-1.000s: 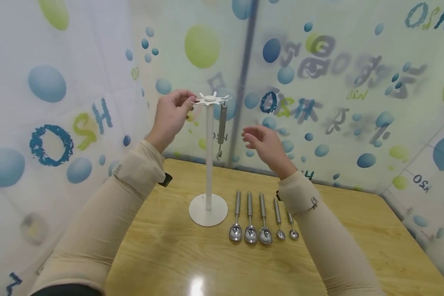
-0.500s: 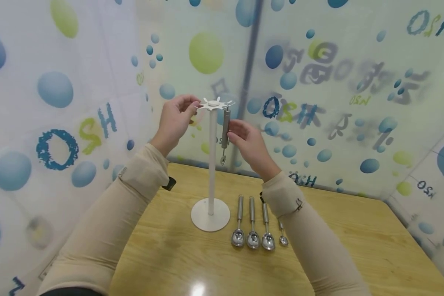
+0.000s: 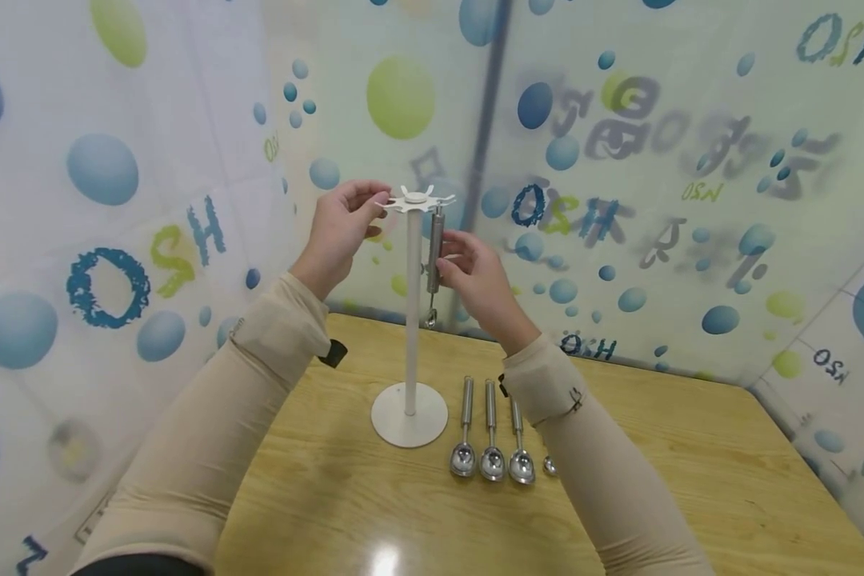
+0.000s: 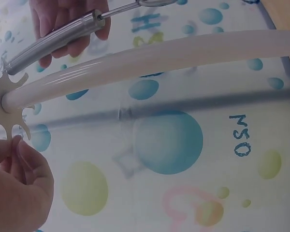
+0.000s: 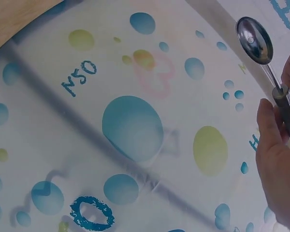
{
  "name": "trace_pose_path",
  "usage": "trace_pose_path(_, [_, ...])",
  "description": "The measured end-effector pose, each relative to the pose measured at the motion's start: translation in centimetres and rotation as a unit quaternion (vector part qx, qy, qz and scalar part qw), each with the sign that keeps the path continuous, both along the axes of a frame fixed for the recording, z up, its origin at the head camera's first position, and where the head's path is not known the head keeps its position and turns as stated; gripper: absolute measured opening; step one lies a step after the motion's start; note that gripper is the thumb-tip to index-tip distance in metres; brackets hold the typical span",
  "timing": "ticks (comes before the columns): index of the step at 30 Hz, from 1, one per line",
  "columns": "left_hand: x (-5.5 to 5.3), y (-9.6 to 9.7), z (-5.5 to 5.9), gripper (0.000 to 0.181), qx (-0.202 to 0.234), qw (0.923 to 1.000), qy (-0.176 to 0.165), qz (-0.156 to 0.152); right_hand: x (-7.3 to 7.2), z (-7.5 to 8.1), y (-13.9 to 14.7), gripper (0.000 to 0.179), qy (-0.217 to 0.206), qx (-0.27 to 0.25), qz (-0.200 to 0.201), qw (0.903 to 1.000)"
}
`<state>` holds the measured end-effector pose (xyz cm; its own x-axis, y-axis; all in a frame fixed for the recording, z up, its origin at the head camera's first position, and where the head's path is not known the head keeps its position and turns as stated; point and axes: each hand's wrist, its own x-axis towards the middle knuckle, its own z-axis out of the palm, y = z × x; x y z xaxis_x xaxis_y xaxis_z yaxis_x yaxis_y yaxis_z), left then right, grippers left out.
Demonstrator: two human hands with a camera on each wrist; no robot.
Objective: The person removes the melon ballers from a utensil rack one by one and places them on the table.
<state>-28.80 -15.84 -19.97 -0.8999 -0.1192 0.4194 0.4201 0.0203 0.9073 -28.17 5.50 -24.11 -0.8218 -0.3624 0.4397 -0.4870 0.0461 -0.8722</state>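
A white stand [image 3: 411, 320] rises from a round base on the wooden table [image 3: 691, 480], topped by a star-shaped hanger [image 3: 415, 198]. My left hand [image 3: 373, 213] pinches a prong at the hanger's left edge; in the left wrist view its fingertips [image 4: 20, 145] meet the hanger [image 4: 5, 104]. A steel measuring spoon [image 3: 434, 260] hangs bowl down from a right-side prong. My right hand [image 3: 448, 262] grips its handle just right of the pole. The spoon's bowl [image 5: 254, 39] shows above my right hand's fingers [image 5: 275, 159] in the right wrist view.
Three larger steel spoons [image 3: 491, 440] lie side by side right of the stand's base [image 3: 410, 418], and a small spoon [image 3: 550, 466] peeks out beside my right sleeve. Bubble-printed curtains [image 3: 655, 200] close in the table on the far and left sides.
My right hand came in from open air and took hold of the hanging spoon. My left hand has stayed at the hanger's edge.
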Motion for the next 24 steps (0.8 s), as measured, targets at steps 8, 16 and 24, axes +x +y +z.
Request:
trace_pose_path(8, [-0.5,0.0,0.1,0.026,0.027,0.9993,-0.022,-0.016,0.3,-0.2,0.7,0.036,0.006,0.005,0.011,0.9999])
trace_pose_path(16, [-0.5,0.0,0.2,0.026,0.059,0.9968,-0.032,-0.045,0.4,0.1,1.3,0.035,0.012,-0.002,0.008,0.9999])
trace_pose_path(24, [-0.6,-0.2,0.3,0.027,0.061,0.996,-0.041,-0.051,0.6,0.0,1.7,0.036,0.032,-0.001,0.013,0.9994])
